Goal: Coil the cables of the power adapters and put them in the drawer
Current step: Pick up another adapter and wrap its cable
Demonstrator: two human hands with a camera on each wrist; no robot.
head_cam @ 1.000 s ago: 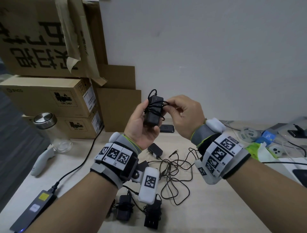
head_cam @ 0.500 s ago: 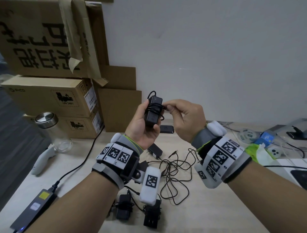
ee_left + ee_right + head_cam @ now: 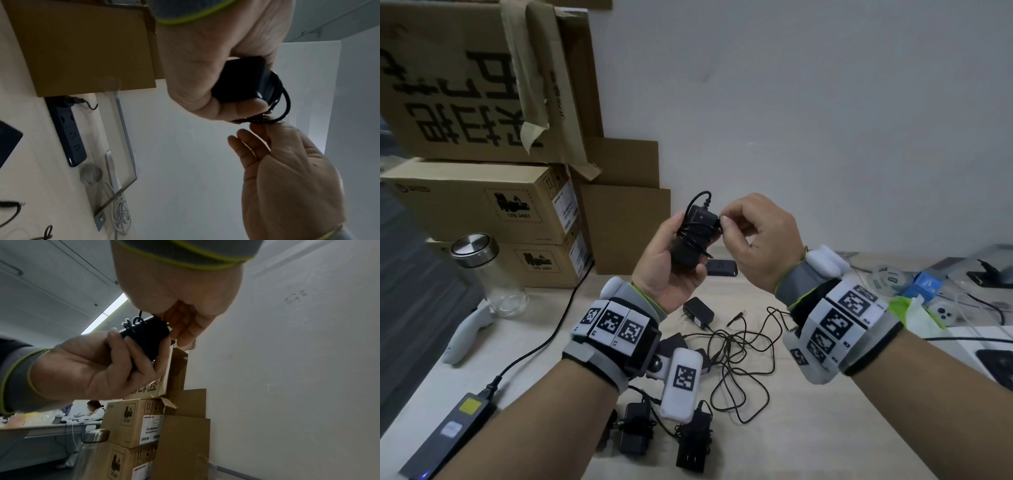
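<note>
Left hand (image 3: 671, 260) grips a wrapped adapter (image 3: 693, 236), right-hand fingers (image 3: 726, 224) pinch its cable end (image 3: 717, 222); below them, several adapters (image 3: 697, 313) await coiling, none drawered.

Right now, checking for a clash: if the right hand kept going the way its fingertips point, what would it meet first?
The right hand points leftward at the cable-wrapped power adapter held by the left hand; it already pinches the cable there, so the adapter comes first.

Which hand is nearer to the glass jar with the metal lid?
Left. The left hand holds the adapter above the desk, on the glass jar's side; the right hand is farther right.
</note>
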